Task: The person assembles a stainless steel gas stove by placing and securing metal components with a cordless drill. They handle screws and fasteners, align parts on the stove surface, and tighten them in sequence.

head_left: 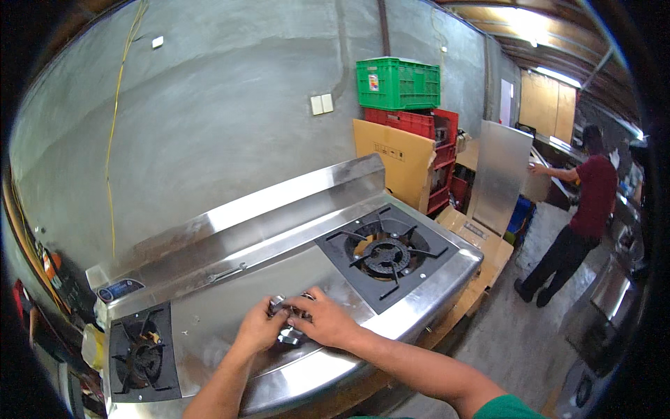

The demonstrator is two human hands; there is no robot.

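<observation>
My left hand [259,327] and my right hand [329,322] meet over the middle of a stainless steel gas stove [230,302]. Both hands are closed, the fingers wrapped around small shiny metal parts [290,336] that look chromed. Fingers cover much of them, so their exact kind and number cannot be made out. To the right of my hands a black burner [387,257] with a pot grate sits in a dark square plate. A second burner [145,357] is at the stove's left end. A wrench [227,273] lies by the back ledge.
Behind the stove's right end, a cardboard sheet [394,164] leans by red crates [444,167] topped with a green crate [399,84]. Farther right, a person [592,192] in a dark red shirt stands beside an upright metal sheet [500,174]. Tools and cables crowd the left edge.
</observation>
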